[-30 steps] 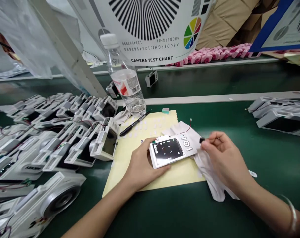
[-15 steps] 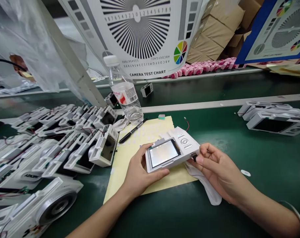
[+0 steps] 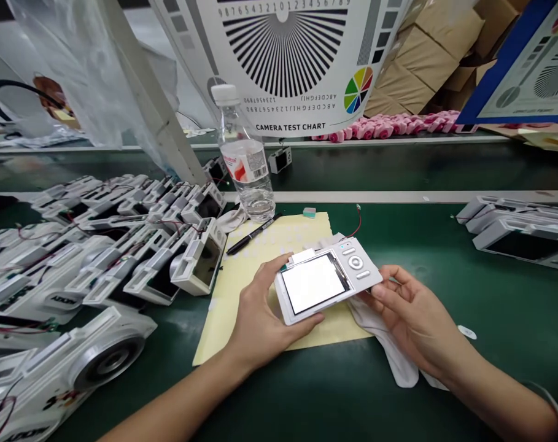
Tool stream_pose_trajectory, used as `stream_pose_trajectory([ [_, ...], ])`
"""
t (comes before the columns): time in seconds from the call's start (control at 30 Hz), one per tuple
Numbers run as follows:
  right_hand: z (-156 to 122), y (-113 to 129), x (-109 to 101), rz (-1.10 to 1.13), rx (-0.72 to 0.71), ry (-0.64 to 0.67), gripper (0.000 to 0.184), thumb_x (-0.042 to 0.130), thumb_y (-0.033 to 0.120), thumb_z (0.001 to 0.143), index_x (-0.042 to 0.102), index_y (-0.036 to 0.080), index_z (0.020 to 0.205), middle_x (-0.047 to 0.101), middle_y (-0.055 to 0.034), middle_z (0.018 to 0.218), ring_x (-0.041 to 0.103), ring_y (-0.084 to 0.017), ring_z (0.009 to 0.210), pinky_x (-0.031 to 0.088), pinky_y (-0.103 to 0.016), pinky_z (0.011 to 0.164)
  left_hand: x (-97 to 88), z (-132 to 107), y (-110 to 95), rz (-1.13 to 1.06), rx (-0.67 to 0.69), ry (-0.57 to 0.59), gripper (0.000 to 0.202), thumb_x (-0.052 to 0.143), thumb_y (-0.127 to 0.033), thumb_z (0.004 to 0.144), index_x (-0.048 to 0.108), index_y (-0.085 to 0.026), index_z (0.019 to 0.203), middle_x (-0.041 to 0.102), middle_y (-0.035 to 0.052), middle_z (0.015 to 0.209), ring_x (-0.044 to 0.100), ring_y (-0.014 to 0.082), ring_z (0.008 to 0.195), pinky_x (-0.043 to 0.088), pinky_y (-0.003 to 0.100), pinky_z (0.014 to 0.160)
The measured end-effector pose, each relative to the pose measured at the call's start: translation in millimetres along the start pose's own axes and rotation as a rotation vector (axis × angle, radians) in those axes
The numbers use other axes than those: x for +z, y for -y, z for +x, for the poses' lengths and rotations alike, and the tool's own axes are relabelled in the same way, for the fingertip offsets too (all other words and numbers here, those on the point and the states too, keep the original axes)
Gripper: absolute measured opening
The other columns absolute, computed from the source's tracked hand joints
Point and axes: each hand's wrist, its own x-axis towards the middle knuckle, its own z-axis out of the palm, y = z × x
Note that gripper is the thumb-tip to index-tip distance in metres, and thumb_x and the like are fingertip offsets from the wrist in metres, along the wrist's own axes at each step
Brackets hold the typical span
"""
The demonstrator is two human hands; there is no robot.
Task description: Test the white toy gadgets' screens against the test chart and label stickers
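A white digital camera (image 3: 359,263), its screen lit bright white, is tilted above a yellow sheet (image 3: 232,319). My left hand (image 3: 264,313) is closed around the camera's left end, thumb along the lower edge and fingers behind. At the lower right corner, the thumb and fingers of my right hand (image 3: 405,307) pinch the camera's edge; any small part between them is hidden. A thin red wire (image 3: 359,221) with a small connector sticks up behind the camera. Under it and my right hand lies a white cloth (image 3: 393,350).
Rows of white cameras (image 3: 140,270) crowd the left side. A water bottle (image 3: 248,166) and a black pen (image 3: 253,235) are behind the sheet. More cameras (image 3: 522,236) stand at right. A camera test chart (image 3: 283,67) hangs ahead, and pink items (image 3: 398,127) lie beyond.
The camera's back has turned to face up more, and its screen has gone from a pale picture to white. The black piece at its lower right corner is now mostly hidden.
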Motion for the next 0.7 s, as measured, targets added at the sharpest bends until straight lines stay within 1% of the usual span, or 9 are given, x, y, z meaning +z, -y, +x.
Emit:
stream_pose_trajectory([
  [0.07,1,0,-3,-0.177,-0.063,0.001,0.028,0.072,0.034,0.070,0.050,0.024,0.084,0.057,0.0033,0.067,0.058,-0.013,0.070,0.050,-0.025,0.065,-1.6,0,-3,-0.032,-0.041,0.006,0.068,0.076,-0.038,0.054,0.050,-0.017,0.113,0.059,0.0110,0.115,0.057,0.0271,0.104,0.046,0.042,0.092],
  [0.13,1,1,-5,-0.362,-0.198,0.026,0.028,0.068,0.038,0.074,0.053,0.026,0.095,0.056,0.0024,0.069,0.058,-0.014,0.071,0.049,-0.023,0.062,-2.9,0,-6,-0.108,-0.091,0.023,0.063,0.076,-0.038,0.053,0.053,-0.018,0.108,0.063,0.0074,0.107,0.060,0.0250,0.096,0.048,0.038,0.088],
  [0.17,1,2,-5,-0.420,-0.278,0.053,0.031,0.067,0.039,0.075,0.053,0.028,0.100,0.058,0.0009,0.076,0.058,-0.014,0.076,0.050,-0.023,0.064,-3.2,-1,-8,-0.163,-0.121,0.039,0.061,0.076,-0.038,0.052,0.054,-0.019,0.106,0.064,0.0056,0.101,0.062,0.0236,0.091,0.050,0.036,0.084],
  [0.23,-1,4,-5,-0.472,-0.413,0.109,0.037,0.064,0.041,0.077,0.052,0.033,0.111,0.060,-0.0022,0.098,0.058,-0.017,0.093,0.052,-0.024,0.070,-2.9,-3,-11,-0.282,-0.183,0.089,0.057,0.076,-0.041,0.052,0.056,-0.019,0.101,0.065,0.0030,0.092,0.063,0.0212,0.082,0.053,0.031,0.075],
  [0.3,-3,7,-5,-0.507,-0.472,0.140,0.038,0.061,0.043,0.079,0.053,0.035,0.116,0.057,-0.0030,0.118,0.055,-0.021,0.108,0.052,-0.028,0.080,-1.9,-6,-12,-0.350,-0.236,0.127,0.058,0.076,-0.044,0.051,0.056,-0.018,0.100,0.065,0.0026,0.086,0.063,0.0208,0.077,0.053,0.030,0.071],
  [0.37,-6,8,-5,-0.542,-0.485,0.157,0.039,0.060,0.042,0.080,0.056,0.034,0.117,0.053,-0.0024,0.128,0.049,-0.024,0.118,0.048,-0.033,0.091,-0.7,-8,-12,-0.349,-0.266,0.128,0.063,0.076,-0.045,0.050,0.056,-0.016,0.102,0.065,0.0036,0.085,0.063,0.0217,0.076,0.053,0.032,0.072],
  [0.43,-9,8,-6,-0.529,-0.450,0.193,0.041,0.060,0.040,0.080,0.055,0.033,0.120,0.050,-0.0012,0.133,0.045,-0.025,0.123,0.043,-0.037,0.099,-0.1,-10,-12,-0.321,-0.269,0.101,0.068,0.076,-0.048,0.048,0.055,-0.016,0.104,0.065,0.0052,0.088,0.063,0.0234,0.078,0.052,0.036,0.077],
  [0.57,-13,9,-6,-0.440,-0.336,0.213,0.043,0.059,0.033,0.081,0.052,0.036,0.123,0.045,0.0027,0.138,0.039,-0.023,0.128,0.039,-0.036,0.102,-0.1,-12,-10,-0.293,-0.225,0.085,0.068,0.075,-0.050,0.048,0.056,-0.017,0.105,0.064,0.0072,0.093,0.062,0.0259,0.083,0.049,0.042,0.084],
  [0.7,-16,10,-5,-0.396,-0.278,0.161,0.043,0.062,0.034,0.078,0.055,0.034,0.121,0.044,0.0010,0.139,0.037,-0.026,0.129,0.037,-0.040,0.103,-0.8,-11,-14,-0.318,-0.196,0.074,0.064,0.075,-0.046,0.049,0.057,-0.018,0.103,0.062,0.0069,0.096,0.060,0.0262,0.087,0.049,0.041,0.084],
])
